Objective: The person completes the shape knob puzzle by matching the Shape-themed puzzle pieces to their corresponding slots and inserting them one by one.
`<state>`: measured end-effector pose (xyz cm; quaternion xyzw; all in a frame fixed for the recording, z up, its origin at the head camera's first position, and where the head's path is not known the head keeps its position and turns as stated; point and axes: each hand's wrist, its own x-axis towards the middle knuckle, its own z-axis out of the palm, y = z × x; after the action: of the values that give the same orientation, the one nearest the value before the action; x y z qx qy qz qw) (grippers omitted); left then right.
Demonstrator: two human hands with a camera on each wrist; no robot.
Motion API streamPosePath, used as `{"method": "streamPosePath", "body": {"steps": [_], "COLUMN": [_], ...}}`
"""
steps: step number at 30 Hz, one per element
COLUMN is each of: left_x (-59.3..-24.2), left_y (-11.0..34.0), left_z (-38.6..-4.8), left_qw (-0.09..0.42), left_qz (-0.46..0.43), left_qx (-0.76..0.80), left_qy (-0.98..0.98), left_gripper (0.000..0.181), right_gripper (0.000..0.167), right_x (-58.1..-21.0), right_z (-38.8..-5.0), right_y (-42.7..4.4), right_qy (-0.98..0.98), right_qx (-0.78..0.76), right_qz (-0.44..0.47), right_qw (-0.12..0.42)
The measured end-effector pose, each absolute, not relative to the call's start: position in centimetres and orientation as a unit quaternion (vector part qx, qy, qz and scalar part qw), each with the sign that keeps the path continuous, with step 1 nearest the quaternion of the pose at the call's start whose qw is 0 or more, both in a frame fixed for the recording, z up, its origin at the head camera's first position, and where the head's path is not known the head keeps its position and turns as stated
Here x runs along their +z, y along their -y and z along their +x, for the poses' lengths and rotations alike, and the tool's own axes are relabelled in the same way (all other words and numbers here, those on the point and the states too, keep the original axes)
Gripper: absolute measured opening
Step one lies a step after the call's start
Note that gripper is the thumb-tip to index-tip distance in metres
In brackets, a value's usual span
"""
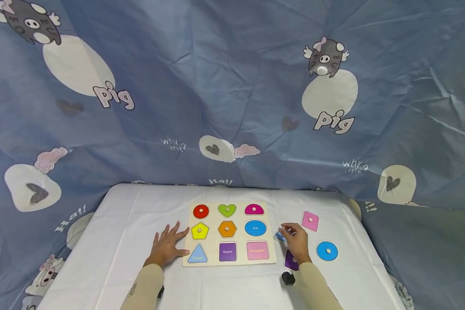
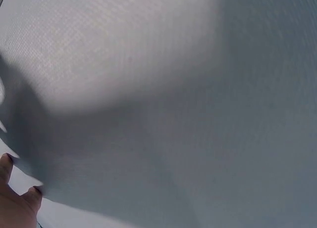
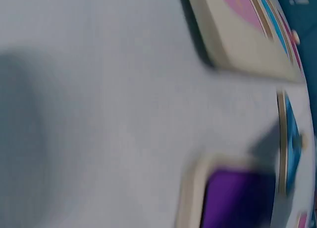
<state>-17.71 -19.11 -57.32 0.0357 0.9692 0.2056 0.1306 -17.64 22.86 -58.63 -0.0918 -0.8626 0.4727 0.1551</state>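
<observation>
A wooden shape board (image 1: 213, 263) lies on the white table, with red circle, green heart, magenta half-circle, yellow pentagon and orange hexagon pieces in its top and middle rows. Its oval, triangle, square and rectangle places show printed words. The left hand (image 1: 165, 246), fingers spread, rests at the board's left edge; part of that hand (image 2: 17, 205) shows in the left wrist view. Right of the board, the right hand (image 1: 297, 242) pinches the blue triangle piece (image 1: 280, 236) by its knob. In the right wrist view the triangle piece (image 3: 291, 143) looks tilted.
A purple square piece (image 1: 290, 261) lies partly under the right wrist. Farther right are a pink piece (image 1: 310, 221) and a blue oval piece (image 1: 327, 251). A black object (image 1: 288, 278) is beside the right sleeve. Blue patterned cloth (image 1: 232, 86) hangs behind the table.
</observation>
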Motion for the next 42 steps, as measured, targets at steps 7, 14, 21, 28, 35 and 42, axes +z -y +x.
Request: {"method": "streamPosePath", "body": {"steps": [7,14,21,28,35,42], "left_x": [-56.9,-57.4,-57.4,-57.4,-57.2,-57.3], "left_y": [18.8,18.9,19.0,19.1,19.4,19.1], "left_z": [-18.1,-18.4,-18.2,-17.9,-17.5,-17.8], "left_qw": [0.129,0.130,0.135,0.136,0.129,0.131], "left_qz": [0.035,0.038,0.031,0.030,0.036,0.043], "left_qx": [0.207,0.206,0.200,0.202,0.212,0.217], "left_qy": [-0.969,-0.969,-0.970,-0.969,-0.968,-0.966], "left_gripper": [0.085,0.086,0.086,0.085,0.084,0.084], "right_gripper": [0.015,0.019,0.028,0.030,0.031,0.028], "right_x": [-58.4,-58.9,-59.0,-59.0,-59.7,-59.4], "right_z": [-16.6,-15.2,-13.7,-12.3,-11.7,-11.0], "right_y": [-26.5,-29.5,-31.5,-32.2,-32.8,-34.2], "right_qy": [0.866,0.850,0.859,0.856,0.873,0.898], "right_qx": [0.451,0.445,0.410,0.407,0.390,0.361], "right_qz": [-0.121,-0.126,-0.212,-0.254,-0.258,-0.224], "right_qw": [0.176,0.252,0.221,0.190,0.140,0.112]}}
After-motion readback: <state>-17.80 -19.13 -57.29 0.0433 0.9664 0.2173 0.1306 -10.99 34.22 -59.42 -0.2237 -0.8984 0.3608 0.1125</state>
